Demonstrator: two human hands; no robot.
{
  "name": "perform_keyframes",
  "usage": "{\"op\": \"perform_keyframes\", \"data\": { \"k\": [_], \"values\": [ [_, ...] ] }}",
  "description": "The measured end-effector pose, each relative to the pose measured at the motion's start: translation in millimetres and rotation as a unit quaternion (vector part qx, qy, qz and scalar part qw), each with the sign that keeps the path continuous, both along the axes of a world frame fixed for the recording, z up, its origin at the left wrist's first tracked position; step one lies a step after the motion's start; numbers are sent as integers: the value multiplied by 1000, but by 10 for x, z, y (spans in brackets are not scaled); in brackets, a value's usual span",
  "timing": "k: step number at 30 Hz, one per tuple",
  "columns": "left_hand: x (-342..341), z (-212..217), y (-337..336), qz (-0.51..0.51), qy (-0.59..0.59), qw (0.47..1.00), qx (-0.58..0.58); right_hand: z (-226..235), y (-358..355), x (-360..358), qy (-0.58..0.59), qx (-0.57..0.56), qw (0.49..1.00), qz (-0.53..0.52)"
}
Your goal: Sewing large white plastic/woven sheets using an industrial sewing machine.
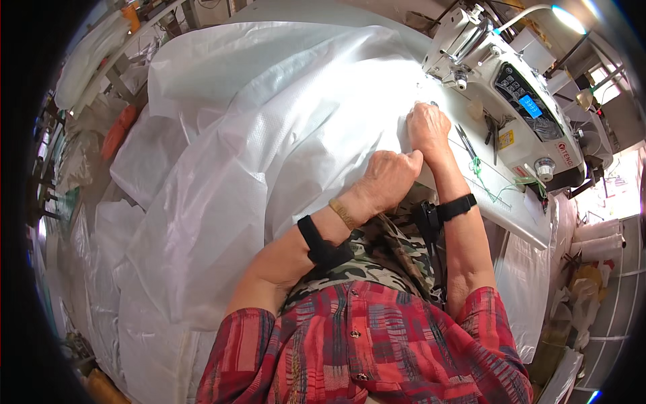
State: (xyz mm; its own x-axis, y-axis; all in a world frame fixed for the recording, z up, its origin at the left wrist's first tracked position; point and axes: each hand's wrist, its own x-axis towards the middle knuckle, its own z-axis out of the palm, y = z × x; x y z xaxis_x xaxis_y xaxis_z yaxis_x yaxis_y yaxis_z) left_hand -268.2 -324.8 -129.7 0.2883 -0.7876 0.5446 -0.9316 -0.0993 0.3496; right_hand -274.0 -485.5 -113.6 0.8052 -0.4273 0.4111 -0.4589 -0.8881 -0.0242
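- Nearest point: the worker's red plaid shirt [356,330] faces the sewing machine [521,124], with camouflage cloth [340,269] over the lap, on the near side of the machine.
- Left hand [390,176]: on the near side of the sewing machine, farther from it than the other hand. Fingers are folded tight, with no visible gap, and appear to grasp the near margin of the sheet; the fingertips are hidden. This hold probably keeps the slack from dragging.
- Right hand [428,126]: just beside the sewing machine's needle end, resting over the sheet. Fingers are bent downward and their tips are out of sight; whether they pinch the sheet or only press it cannot be told. The position is judged to allow close control of the material near the needle.
- White sheet [296,128]: spreads from under the needle end far out to the sewing machine's left, creased and draping downward. Its bulk presumably lies there because that side is open.
- Black scissors-like tool [464,138]: on the white worktable [518,219], in front of the sewing machine, with green thread [476,167] at its near end; likely left within reach.
- Lamp [568,20]: beyond the sewing machine and lit, apparently serving the needle area.
- Orange bundle [119,131]: well apart from the sewing machine, past the sheet's left side.
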Motion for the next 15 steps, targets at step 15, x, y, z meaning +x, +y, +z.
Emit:
{"op": "perform_keyframes", "data": {
  "k": [15],
  "values": [
    [-68,-200,1261,-2,77,995,-66,-12,654,-925,-236,340,910,40]
  ]
}}
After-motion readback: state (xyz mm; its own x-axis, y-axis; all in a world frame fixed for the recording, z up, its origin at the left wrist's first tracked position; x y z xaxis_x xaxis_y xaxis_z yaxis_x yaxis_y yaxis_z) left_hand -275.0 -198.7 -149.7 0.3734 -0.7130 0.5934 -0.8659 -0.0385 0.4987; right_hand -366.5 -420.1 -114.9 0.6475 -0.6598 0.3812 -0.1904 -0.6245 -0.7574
